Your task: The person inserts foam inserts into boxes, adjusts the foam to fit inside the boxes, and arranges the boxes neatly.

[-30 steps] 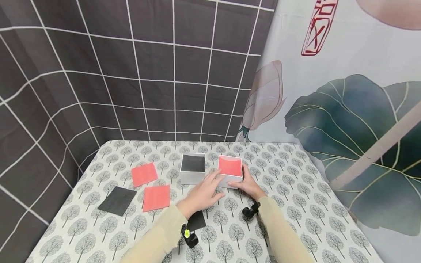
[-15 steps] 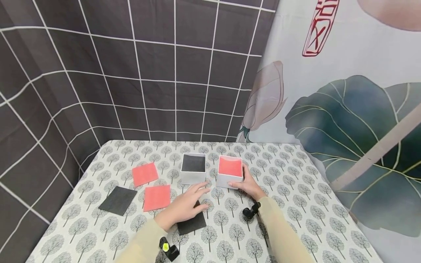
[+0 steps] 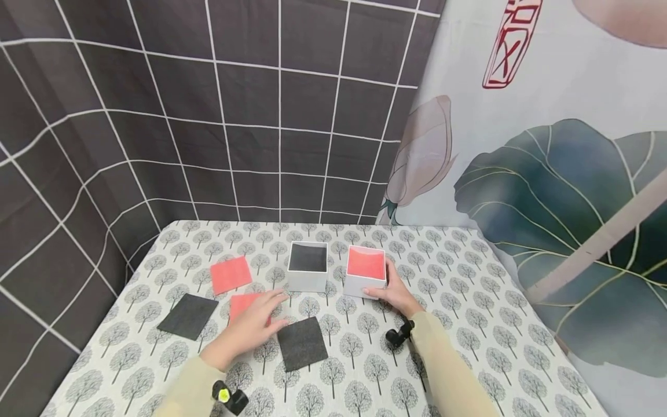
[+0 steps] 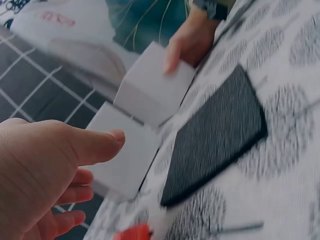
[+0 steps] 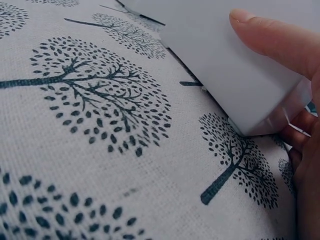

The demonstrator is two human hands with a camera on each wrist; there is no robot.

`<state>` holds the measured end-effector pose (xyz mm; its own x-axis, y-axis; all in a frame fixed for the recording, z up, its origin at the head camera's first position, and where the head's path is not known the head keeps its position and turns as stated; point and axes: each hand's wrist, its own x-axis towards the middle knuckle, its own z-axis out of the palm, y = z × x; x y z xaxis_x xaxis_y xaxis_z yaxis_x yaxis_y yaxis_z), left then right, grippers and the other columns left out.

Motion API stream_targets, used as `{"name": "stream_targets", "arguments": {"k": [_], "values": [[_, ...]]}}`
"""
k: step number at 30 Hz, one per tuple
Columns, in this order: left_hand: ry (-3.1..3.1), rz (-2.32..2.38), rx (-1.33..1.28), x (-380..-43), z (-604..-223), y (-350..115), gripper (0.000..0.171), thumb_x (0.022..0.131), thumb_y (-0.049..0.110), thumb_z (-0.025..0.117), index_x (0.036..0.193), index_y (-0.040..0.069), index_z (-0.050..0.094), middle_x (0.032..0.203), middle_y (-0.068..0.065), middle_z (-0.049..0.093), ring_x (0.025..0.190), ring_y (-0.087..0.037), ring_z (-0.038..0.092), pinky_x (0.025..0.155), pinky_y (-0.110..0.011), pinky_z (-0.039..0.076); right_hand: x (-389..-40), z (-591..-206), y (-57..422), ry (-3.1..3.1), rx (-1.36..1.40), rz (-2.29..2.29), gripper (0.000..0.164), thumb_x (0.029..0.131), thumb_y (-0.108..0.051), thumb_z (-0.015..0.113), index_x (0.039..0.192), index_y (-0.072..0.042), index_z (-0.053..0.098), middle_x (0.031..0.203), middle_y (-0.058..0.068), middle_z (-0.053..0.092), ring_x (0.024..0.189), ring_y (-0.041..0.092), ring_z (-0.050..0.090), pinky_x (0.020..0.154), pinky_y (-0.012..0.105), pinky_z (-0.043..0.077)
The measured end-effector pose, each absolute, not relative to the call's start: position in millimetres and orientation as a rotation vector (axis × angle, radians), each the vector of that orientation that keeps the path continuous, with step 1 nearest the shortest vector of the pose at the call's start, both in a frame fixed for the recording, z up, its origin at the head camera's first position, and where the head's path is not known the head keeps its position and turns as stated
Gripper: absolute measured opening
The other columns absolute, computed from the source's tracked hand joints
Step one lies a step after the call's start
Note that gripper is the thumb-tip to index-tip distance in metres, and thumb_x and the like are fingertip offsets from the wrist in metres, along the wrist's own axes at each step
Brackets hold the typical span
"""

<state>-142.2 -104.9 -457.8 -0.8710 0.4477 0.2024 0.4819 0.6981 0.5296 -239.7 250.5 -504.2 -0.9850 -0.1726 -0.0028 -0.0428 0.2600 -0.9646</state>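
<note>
My right hand (image 3: 397, 291) grips the near right corner of a white box (image 3: 358, 288), thumb on its front wall and fingers round its side. A red square sheet (image 3: 366, 263) shows inside that box. Close to its left stands a second white box (image 3: 307, 282) with a black square (image 3: 307, 258) inside. My left hand (image 3: 245, 327), fingers relaxed and holding nothing, hovers over a red square (image 3: 241, 304) and partly covers it. To the right of this hand lies a black square (image 3: 303, 344), which appears thin and flat in the left wrist view.
Another red square (image 3: 230, 275) lies farther back on the left, and another black square (image 3: 188, 316) lies at far left. The tablecloth (image 3: 443, 359) has a tree print. Behind the table hang a dark grid curtain (image 3: 250, 98) and a floral one (image 3: 521, 116).
My left hand has moved left and nearer, from the red-filled box past the nearest black square, now uncovered, to over a red square. My right hand still holds the box.
</note>
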Motion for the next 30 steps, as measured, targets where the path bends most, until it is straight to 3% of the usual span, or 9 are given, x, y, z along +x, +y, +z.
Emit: {"name": "stream_targets", "arguments": {"k": [9, 19, 26, 30], "values": [[-2.845, -0.792, -0.672, -145.3, -470.9, -133.3, 0.067, 0.081, 0.032, 0.070, 0.135, 0.000, 0.044, 0.141, -0.023, 0.035, 0.126, -0.042, 0.036, 0.096, -0.058, 0.036, -238.6, -507.6, 252.4, 2.400, -0.210, -1.861, 0.108, 0.063, -0.017, 0.085, 0.146, -0.024, 0.016, 0.130, 0.011, 0.045, 0.114, 0.030, 0.046, 0.104, 0.050, 0.029], [-2.951, -0.634, -0.663, -153.4, -480.2, -157.4, 0.098, 0.071, 0.054, 0.072, 0.141, -0.003, 0.033, 0.146, -0.021, 0.030, 0.132, -0.042, 0.025, 0.106, -0.057, 0.022, -240.9, -509.4, 253.1, 2.407, -0.205, -1.845, 0.107, 0.063, -0.017, 0.085, 0.146, -0.026, 0.017, 0.129, 0.010, 0.046, 0.113, 0.029, 0.047, 0.102, 0.048, 0.032], [-3.005, -0.621, -0.579, -157.1, -485.9, -165.2, 0.119, 0.059, 0.070, 0.070, 0.143, -0.003, 0.028, 0.137, -0.025, 0.032, 0.125, -0.041, 0.033, 0.092, -0.057, 0.041, -235.8, -495.5, 250.5, 2.361, -0.209, -1.833, 0.106, 0.065, -0.014, 0.084, 0.146, -0.019, 0.016, 0.128, 0.014, 0.045, 0.111, 0.030, 0.048, 0.101, 0.049, 0.033], [-3.046, -0.693, -0.575, -160.5, -487.5, -167.9, 0.124, 0.058, 0.071, 0.070, 0.142, -0.008, 0.025, 0.137, -0.026, 0.027, 0.123, -0.040, 0.032, 0.091, -0.054, 0.043, -228.0, -481.4, 246.1, 2.377, -0.228, -1.816, 0.106, 0.066, -0.013, 0.083, 0.147, -0.015, 0.015, 0.128, 0.016, 0.045, 0.111, 0.031, 0.048, 0.101, 0.050, 0.033]]}}
